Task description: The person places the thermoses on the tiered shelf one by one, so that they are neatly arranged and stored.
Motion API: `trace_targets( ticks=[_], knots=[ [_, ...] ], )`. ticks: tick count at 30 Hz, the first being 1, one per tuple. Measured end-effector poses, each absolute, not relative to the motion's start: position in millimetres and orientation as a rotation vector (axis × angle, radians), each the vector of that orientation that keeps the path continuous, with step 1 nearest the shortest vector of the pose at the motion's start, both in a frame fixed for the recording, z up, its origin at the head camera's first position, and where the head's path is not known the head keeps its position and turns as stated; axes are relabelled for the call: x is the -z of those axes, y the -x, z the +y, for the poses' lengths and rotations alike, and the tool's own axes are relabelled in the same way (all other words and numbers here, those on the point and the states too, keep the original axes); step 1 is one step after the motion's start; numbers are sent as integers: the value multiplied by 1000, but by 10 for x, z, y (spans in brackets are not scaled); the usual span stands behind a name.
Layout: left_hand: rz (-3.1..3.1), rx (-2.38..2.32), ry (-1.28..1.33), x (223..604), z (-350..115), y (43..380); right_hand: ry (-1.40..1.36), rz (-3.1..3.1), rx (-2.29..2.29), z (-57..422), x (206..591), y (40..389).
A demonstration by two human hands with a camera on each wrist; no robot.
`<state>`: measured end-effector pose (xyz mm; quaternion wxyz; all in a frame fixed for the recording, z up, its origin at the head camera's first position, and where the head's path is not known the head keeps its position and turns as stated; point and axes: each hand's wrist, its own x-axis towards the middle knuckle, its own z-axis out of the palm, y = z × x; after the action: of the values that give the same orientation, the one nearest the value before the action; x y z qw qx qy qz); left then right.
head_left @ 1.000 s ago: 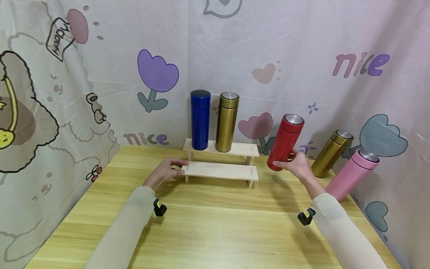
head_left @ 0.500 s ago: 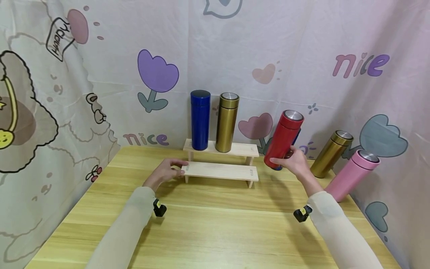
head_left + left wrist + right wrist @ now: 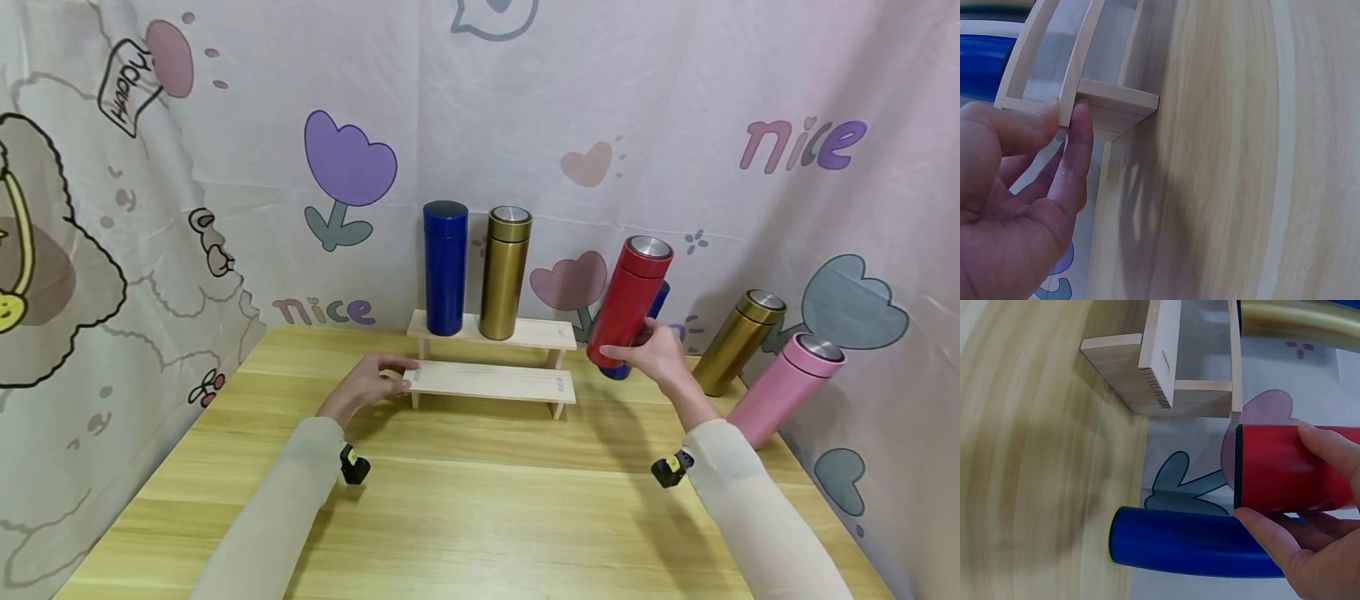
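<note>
My right hand grips a red thermos flask near its base, raised off the table to the right of a two-step wooden rack. Behind the red flask a blue flask stands on the table, partly hidden in the head view. At the rack's left end, my left hand pinches the lower shelf's end between thumb and finger, as the left wrist view shows of the shelf board. On the upper shelf another blue flask stands left of a gold flask.
At the table's right side stand a second gold flask and, nearer, a pink flask. A printed cloth hangs along the back and sides of the wooden table.
My right hand has lifted the red flask slightly and shifted it left toward the rack, uncovering part of the blue flask behind. My left hand stays on the shelf end.
</note>
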<state>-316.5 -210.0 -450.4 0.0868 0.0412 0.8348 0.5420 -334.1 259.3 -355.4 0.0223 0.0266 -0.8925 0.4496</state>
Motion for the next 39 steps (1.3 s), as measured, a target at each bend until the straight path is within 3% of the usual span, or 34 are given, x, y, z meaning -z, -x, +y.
trace_targets(
  ticks=[39],
  knots=[
    [2469,-1624,-129,4487,-2112,3177,-104,-2751,-1450,2309,3425,3499]
  ],
)
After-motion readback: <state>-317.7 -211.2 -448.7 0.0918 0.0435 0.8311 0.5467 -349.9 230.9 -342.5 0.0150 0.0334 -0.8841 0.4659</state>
